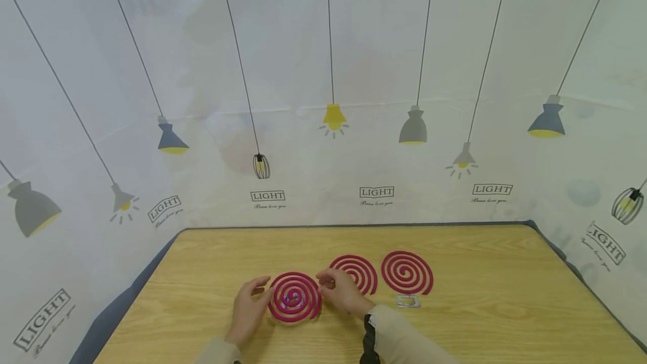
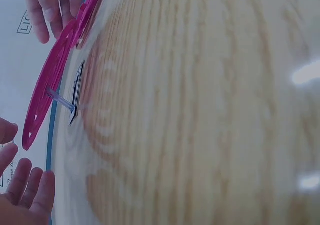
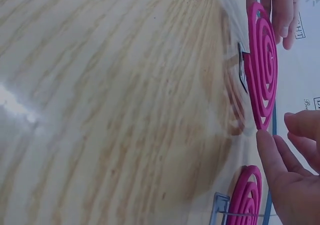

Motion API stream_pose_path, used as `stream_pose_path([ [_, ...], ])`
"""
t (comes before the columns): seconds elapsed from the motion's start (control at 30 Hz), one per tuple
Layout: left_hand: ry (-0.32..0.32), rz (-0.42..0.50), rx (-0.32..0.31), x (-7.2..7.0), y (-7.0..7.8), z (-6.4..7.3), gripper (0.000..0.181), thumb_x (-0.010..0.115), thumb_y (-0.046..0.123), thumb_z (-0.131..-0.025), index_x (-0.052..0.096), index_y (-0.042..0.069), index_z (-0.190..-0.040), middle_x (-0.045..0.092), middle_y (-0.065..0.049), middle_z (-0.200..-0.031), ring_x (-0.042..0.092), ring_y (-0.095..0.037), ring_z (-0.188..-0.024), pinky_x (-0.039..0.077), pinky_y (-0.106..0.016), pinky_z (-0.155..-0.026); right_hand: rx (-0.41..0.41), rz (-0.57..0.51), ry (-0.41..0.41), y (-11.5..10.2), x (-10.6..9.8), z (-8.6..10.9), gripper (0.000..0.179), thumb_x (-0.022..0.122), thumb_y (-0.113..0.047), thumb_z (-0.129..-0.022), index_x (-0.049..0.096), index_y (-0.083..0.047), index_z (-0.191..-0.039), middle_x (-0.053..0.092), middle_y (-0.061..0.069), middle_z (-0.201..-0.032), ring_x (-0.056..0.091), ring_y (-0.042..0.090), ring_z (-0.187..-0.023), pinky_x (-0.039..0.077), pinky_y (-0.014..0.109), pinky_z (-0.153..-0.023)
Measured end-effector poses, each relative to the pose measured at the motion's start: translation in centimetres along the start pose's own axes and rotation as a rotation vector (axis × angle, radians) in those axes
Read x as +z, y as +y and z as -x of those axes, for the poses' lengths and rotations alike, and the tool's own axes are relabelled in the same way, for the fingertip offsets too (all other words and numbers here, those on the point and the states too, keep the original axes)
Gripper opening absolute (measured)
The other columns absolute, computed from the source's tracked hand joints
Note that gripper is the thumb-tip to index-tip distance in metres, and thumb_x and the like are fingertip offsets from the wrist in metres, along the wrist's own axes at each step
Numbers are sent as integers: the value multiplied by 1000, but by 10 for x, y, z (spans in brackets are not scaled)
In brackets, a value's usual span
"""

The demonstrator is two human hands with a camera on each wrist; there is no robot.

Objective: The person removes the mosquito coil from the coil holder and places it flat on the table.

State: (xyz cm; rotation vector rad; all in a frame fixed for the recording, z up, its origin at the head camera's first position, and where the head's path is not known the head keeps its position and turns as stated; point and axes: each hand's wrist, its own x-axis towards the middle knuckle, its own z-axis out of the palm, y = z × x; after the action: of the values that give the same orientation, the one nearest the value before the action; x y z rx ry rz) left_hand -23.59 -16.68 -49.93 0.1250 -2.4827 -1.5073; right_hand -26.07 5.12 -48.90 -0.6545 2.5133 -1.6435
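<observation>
A magenta mosquito coil sits raised between my two hands, tilted in the left wrist view. A small stand with a thin post and flat metal base reaches up to its middle. My left hand is at the coil's left edge, fingers loosely bent; the left wrist view shows a gap between them. At the opposite edge is my right hand, with a fingertip at or almost at the rim; contact is unclear. Neither hand grips the coil.
To the right lie another magenta coil, partly behind my right hand, and a third coil. A metal stand lies just before the third. The wooden table meets a lamp-printed curtain at its back and sides.
</observation>
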Motion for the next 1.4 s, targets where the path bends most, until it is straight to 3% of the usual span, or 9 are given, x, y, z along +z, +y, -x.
stream_pose_path([
  [0.27,-52,60,-36,1,-3,2,34,61,10,-82,54,-5,-112,55,-22,-107,56,-32,-95,49,-34,-79,94,7,11,-2,9,2,27,60,2,-80,54,8,-105,58,18,-97,56,26,-84,49,28,-70],
  [0.57,-87,97,-103,1,-9,3,39,60,13,-82,51,-4,-116,56,-24,-106,58,-32,-92,51,-27,-59,81,3,27,3,17,4,28,60,5,-78,53,9,-105,58,20,-97,58,28,-86,51,28,-70],
  [0.97,-121,93,-90,4,-10,3,38,61,14,-82,52,-5,-113,60,-16,-92,57,-19,-76,49,-26,-55,121,-15,59,2,20,5,35,59,5,-78,49,14,-110,57,20,-94,58,31,-85,51,27,-67],
  [1.4,-147,166,-219,4,-16,-2,40,60,17,-83,51,-7,-114,62,-14,-90,57,-13,-68,51,-28,-56,175,2,63,2,24,2,32,60,3,-79,51,11,-108,58,15,-91,58,27,-84,51,30,-70],
])
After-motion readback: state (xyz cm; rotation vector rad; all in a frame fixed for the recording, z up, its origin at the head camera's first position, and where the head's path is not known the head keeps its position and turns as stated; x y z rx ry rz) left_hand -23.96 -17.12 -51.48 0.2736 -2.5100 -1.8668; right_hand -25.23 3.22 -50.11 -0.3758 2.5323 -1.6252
